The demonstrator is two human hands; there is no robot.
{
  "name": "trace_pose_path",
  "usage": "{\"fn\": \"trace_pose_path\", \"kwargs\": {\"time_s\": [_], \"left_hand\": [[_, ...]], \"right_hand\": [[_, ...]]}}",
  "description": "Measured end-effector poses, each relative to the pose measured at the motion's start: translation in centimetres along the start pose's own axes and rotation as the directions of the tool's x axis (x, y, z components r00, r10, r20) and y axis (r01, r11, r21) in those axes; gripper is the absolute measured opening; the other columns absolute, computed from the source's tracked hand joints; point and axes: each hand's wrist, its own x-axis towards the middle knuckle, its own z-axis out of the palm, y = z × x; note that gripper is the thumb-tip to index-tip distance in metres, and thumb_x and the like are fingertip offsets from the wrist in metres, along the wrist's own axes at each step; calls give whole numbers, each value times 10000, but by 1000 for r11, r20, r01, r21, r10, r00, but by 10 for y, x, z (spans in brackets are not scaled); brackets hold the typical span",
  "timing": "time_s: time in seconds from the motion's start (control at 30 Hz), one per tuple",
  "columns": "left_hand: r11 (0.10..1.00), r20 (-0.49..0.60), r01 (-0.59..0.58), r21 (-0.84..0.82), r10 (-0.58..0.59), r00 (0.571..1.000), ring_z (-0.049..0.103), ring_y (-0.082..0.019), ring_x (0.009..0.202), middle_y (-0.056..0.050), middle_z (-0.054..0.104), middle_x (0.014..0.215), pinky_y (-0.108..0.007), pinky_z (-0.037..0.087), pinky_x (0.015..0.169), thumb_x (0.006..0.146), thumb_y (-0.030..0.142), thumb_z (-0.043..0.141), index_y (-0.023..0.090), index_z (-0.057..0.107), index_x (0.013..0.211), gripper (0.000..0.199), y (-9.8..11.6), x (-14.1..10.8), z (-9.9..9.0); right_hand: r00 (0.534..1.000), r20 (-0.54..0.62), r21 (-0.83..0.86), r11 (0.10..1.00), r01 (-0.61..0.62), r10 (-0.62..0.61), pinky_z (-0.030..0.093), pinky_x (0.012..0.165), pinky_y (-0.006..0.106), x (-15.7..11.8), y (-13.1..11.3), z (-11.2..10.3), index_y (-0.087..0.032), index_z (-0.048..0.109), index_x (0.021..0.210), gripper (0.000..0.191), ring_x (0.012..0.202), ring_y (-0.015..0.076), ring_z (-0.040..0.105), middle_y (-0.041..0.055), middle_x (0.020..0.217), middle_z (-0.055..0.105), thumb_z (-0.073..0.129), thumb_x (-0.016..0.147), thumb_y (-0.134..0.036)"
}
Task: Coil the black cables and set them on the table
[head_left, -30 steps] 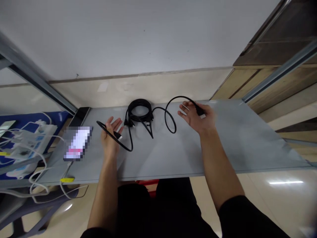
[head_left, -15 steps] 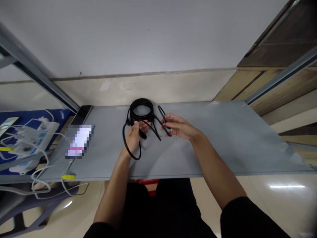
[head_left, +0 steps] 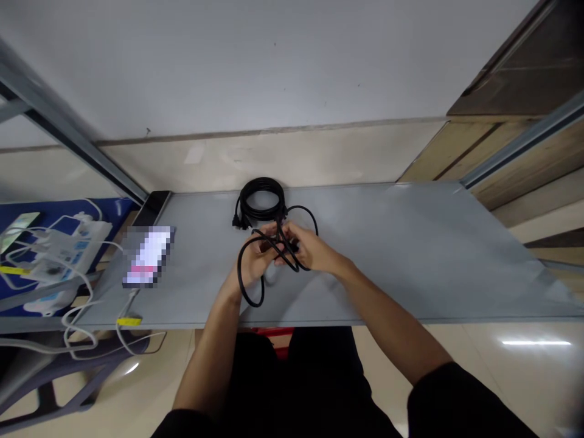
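Both hands meet over the middle of a grey shelf (head_left: 392, 243), gripping a loose black cable (head_left: 245, 286). My left hand (head_left: 255, 258) is closed on it, and one loop hangs down over the palm and wrist. Fingers bent, my right hand (head_left: 305, 246) pinches the same cable close beside the left fingertips. Another loop arcs out above the right hand. Just behind the hands, a coiled black cable (head_left: 261, 199) lies on the shelf with plugs at its lower left. Fingers and crossing strands hide the held cable's ends.
A phone (head_left: 148, 255) with a lit, blurred screen lies at the shelf's left, a white charging cord attached. Further left, white power strips (head_left: 75, 249) and tangled cords rest on a blue surface. A wall (head_left: 292, 155) stands behind the shelf, with metal posts at both sides.
My right hand has moved left, bringing its cable strands against my left hand, and its fingers have closed more. The coil behind stays in place.
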Motion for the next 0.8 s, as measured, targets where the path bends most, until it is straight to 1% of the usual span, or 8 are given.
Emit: {"fn": "trace_pose_path", "kwargs": {"time_s": [0.17,0.27,0.33,0.4,0.47,0.57,0.7,0.8], "left_hand": [[990,45,120,67,-123,991,788,-300,1037,-143,814,1151,-432,612,947,823,458,858,174,683,1385,654,17,-16,-41],[981,-94,144,126,-133,987,768,-287,1052,-138,825,1129,-383,595,923,806,457,843,161,748,1286,572,23,-30,-69],[970,-190,206,129,-180,965,753,-270,970,-137,825,1095,-342,573,778,836,498,751,151,749,1287,569,23,-37,-79],[943,-262,268,197,-213,941,723,-260,859,-134,817,1033,-330,517,662,894,573,601,145,748,1255,580,21,-40,-79],[874,-330,302,382,-176,927,703,-268,818,-119,797,968,-348,503,667,912,597,556,158,737,1176,544,18,-40,-72],[733,-360,318,601,-107,927,705,-274,800,-68,748,858,-377,519,752,906,440,613,202,665,1096,308,14,-38,-56],[849,-236,211,484,-106,966,656,-199,628,-19,688,843,-333,498,648,968,324,510,234,559,1085,156,10,-37,-41],[909,-213,154,386,-74,974,630,-159,599,-6,661,876,-298,481,600,989,333,509,232,521,1114,161,6,-35,-36]], "right_hand": [[981,-182,-26,997,-71,65,467,661,307,-5,-4,-41,-228,600,870,360,692,147,560,-13,779,616,781,881,-539],[961,-260,-12,995,-96,90,474,653,311,-12,-8,-62,-226,656,942,293,661,150,577,-16,735,627,782,884,-484],[976,-195,-31,994,-109,101,506,689,325,-13,-9,-64,-226,705,1037,267,714,169,629,3,778,674,766,891,-442],[989,-101,-90,989,-117,108,541,755,349,-12,-6,-55,-231,741,1085,259,837,201,688,43,900,736,741,906,-419],[994,-50,-153,983,-104,97,568,838,376,-9,-1,-38,-232,757,1040,218,965,227,711,75,1035,763,726,922,-413],[994,-89,-176,981,-80,65,584,942,407,-3,8,-14,-229,745,1037,197,1053,233,713,89,1134,766,699,954,-402],[990,-120,-83,993,-87,77,569,1038,449,-1,15,0,-242,712,1286,332,1184,249,712,113,1277,764,625,1018,-418],[993,-70,27,995,-93,94,579,1014,445,-1,15,3,-241,693,1328,387,1052,222,751,95,1170,791,569,1048,-479]]}}
